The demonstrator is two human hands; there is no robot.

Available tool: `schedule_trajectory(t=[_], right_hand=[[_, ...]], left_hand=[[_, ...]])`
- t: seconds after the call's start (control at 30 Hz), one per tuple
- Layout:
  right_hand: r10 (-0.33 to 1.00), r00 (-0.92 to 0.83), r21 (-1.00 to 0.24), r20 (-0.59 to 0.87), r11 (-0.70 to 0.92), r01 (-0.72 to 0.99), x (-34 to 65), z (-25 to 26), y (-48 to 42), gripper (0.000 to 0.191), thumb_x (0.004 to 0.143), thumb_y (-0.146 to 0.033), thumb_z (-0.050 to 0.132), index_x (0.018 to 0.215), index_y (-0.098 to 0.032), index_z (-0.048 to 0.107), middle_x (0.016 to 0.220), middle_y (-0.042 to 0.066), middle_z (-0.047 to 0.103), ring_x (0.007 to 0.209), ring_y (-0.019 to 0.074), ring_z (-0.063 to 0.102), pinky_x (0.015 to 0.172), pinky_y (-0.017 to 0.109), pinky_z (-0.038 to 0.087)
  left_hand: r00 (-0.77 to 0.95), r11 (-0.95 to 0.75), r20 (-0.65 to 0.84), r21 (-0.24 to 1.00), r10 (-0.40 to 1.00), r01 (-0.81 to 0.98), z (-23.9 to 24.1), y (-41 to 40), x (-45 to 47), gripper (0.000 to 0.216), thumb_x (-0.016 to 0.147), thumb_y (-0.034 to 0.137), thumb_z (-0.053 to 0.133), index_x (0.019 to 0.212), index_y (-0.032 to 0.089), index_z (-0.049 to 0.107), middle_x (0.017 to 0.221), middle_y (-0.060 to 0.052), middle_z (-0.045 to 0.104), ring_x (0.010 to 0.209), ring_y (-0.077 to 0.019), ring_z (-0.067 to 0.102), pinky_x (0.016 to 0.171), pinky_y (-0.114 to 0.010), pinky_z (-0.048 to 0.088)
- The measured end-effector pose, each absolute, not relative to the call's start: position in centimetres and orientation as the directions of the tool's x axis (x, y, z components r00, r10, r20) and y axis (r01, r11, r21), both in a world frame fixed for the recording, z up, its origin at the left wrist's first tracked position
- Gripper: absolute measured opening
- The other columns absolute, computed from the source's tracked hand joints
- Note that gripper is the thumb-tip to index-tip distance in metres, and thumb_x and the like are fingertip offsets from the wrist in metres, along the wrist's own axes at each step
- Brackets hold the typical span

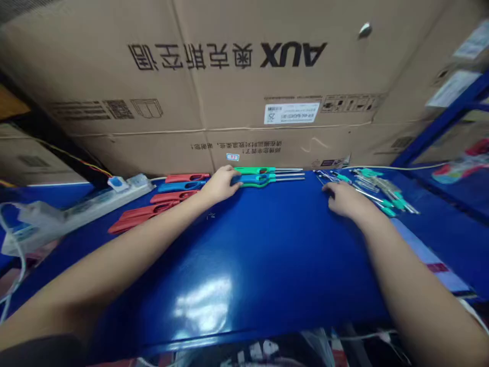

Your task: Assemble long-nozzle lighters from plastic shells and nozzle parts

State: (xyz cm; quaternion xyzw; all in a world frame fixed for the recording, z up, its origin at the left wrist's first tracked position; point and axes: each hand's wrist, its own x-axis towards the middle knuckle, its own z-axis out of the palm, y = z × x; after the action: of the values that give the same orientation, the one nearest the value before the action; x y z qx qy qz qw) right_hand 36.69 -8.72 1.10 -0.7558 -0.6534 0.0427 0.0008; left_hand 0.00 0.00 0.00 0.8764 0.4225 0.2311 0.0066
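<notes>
My left hand (220, 184) lies at the far side of the glossy blue table (244, 265), fingers curled over the handle end of a small row of long-nosed lighters (267, 177), green and blue with metal tubes pointing right. My right hand (344, 198) rests knuckles up on the table, fingers bent, beside a loose heap of green-handled lighter parts and metal tubes (376, 191). What its fingers hold, if anything, is hidden.
Red and blue lighter bodies (160, 201) lie left of my left hand. A white power strip (95, 201) with cables sits at far left. Large cardboard boxes (244, 86) wall off the back. A blue shelf frame (451, 127) rises at right.
</notes>
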Motion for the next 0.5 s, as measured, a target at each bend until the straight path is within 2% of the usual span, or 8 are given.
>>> schedule_trajectory(t=[0.27, 0.5], right_hand=[[0.985, 0.167, -0.053, -0.031, -0.169, 0.984, 37.2, 0.9, -8.4, 0.049, 0.081, -0.013, 0.055, 0.129, -0.021, 0.065, 0.128, 0.016, 0.060, 0.117, 0.0328, 0.062, 0.092, 0.039, 0.050], [0.988, 0.144, -0.065, 0.060, -0.140, 0.988, 37.3, 0.4, -8.4, 0.044, 0.079, -0.015, 0.058, 0.122, -0.019, 0.070, 0.118, 0.017, 0.063, 0.110, 0.0352, 0.062, 0.089, 0.043, 0.051]], left_hand=[[0.515, -0.648, 0.460, 0.196, 0.724, 0.736, 0.3, -0.9, 0.2, 0.035, 0.086, 0.030, 0.069, 0.117, 0.015, 0.068, 0.118, -0.013, 0.062, 0.115, -0.0298, 0.058, 0.104, -0.044, 0.049], [0.539, -0.657, 0.449, 0.158, 0.713, 0.737, 0.9, -2.1, 0.2, 0.031, 0.090, 0.030, 0.065, 0.117, 0.016, 0.069, 0.119, -0.012, 0.065, 0.111, -0.0279, 0.060, 0.100, -0.044, 0.050]])
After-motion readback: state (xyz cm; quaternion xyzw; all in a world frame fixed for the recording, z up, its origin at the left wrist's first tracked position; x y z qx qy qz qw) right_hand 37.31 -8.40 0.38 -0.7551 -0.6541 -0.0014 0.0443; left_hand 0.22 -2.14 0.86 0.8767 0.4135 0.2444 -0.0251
